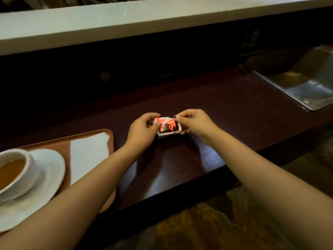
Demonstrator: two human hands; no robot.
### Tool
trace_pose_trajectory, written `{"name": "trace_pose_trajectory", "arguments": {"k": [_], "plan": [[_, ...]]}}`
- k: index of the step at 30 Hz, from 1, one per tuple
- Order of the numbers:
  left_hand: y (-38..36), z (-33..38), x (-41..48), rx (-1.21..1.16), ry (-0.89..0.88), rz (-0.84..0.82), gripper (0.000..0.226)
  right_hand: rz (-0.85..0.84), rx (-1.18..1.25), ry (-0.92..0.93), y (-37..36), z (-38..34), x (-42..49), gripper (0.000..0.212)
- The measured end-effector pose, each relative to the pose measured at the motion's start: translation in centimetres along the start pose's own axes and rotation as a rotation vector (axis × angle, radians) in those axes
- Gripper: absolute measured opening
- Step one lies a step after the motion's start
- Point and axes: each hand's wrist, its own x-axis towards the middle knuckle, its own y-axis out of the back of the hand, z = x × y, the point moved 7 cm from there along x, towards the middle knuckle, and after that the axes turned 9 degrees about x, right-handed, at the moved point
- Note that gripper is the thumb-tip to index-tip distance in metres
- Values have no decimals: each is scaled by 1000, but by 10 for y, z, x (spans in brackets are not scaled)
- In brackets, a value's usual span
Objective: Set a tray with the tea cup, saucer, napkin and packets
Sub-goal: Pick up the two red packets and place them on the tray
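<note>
A red and white packet (167,125) with a dark cup picture is held just above the dark wooden counter (225,109). My left hand (142,130) pinches its left edge and my right hand (193,121) pinches its upper right corner. It may be more than one packet stacked; I cannot tell. At the left, an orange-brown tray (61,141) carries a white saucer (48,170), a white tea cup (16,170) full of amber tea on the saucer, and a white folded napkin (88,154) to the right of the saucer.
A metal sink basin (297,85) is set into the counter at the far right. A pale raised ledge (126,20) runs across the back above a dark recess. The counter's front edge runs diagonally below my forearms, with patterned floor (207,228) beyond it.
</note>
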Motion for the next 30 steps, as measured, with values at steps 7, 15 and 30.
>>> {"name": "trace_pose_trajectory", "arguments": {"k": [7,15,30], "plan": [[92,-35,-46,152,-28,16,42,-153,22,-33,-97,-10,-30,22],[139,-85,-114,379,-66,-107,67,-250,-125,-41,-179,8,-81,13],[125,-123,-156,455,-26,-219,70,-129,-848,153,-201,16,-127,26]]}}
